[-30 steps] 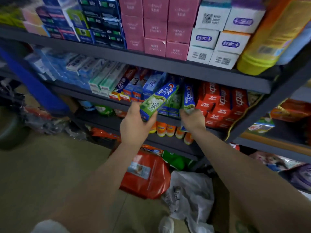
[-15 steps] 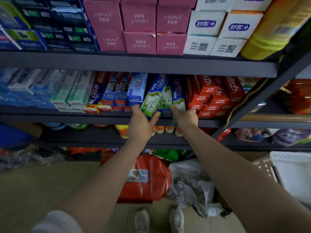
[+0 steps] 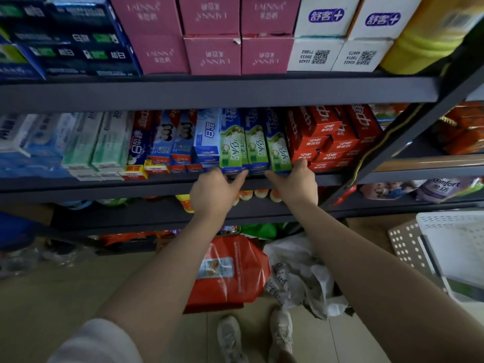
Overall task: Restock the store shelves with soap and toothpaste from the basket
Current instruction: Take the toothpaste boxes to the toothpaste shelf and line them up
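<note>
While both hands touch toothpaste boxes (image 3: pixel 255 150) | dark metal shelf (image 3: pixel 167 183) | tiled floor (image 3: pixel 47 305)

3 green toothpaste boxes (image 3: pixel 255 149) — 5 pink boxes (image 3: pixel 213 55) — 4 white boxes (image 3: pixel 315 55).

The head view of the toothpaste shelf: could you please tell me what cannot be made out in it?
- Left hand and right hand fingertips: hidden behind the hands, so the grip on the green toothpaste boxes is unclear.
- White basket: cut off by the right edge, contents unseen.
- Pale boxes at far left: too blurred to read.
- Bottom shelf stock: hidden by the arms and shadow.
</note>
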